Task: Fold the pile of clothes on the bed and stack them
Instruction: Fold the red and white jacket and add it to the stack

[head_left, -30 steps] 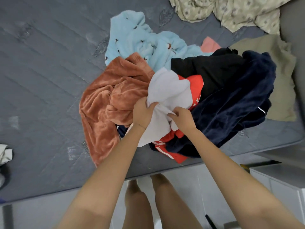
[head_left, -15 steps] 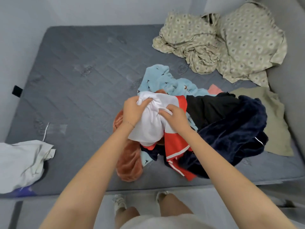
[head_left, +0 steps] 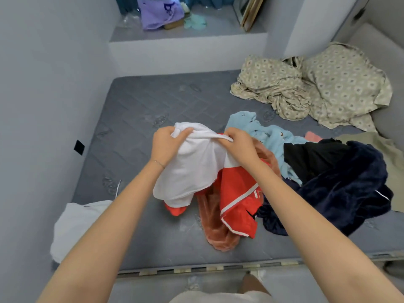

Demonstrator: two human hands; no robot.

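Note:
A white and red garment (head_left: 192,169) hangs above the grey mattress (head_left: 131,119). My left hand (head_left: 165,145) grips its bunched white top edge, and my right hand (head_left: 239,145) pinches the same edge a little to the right. Its red part (head_left: 238,200) with white stripes droops onto the pile. The pile lies to the right: a rust fleece piece (head_left: 215,228), a light blue garment (head_left: 269,134), a black one (head_left: 314,158) and a dark navy fleece (head_left: 341,189).
A white garment (head_left: 74,224) lies at the mattress's near left corner. Crumpled patterned bedding (head_left: 312,88) fills the far right corner, with an olive cloth (head_left: 391,154) by the right edge. Walls close in on the left. A ledge behind holds a purple bag (head_left: 159,13).
Both hands lifted the white and red garment up out of the pile and spread apart along its top edge. The view tilted upward, showing more of the bed and room.

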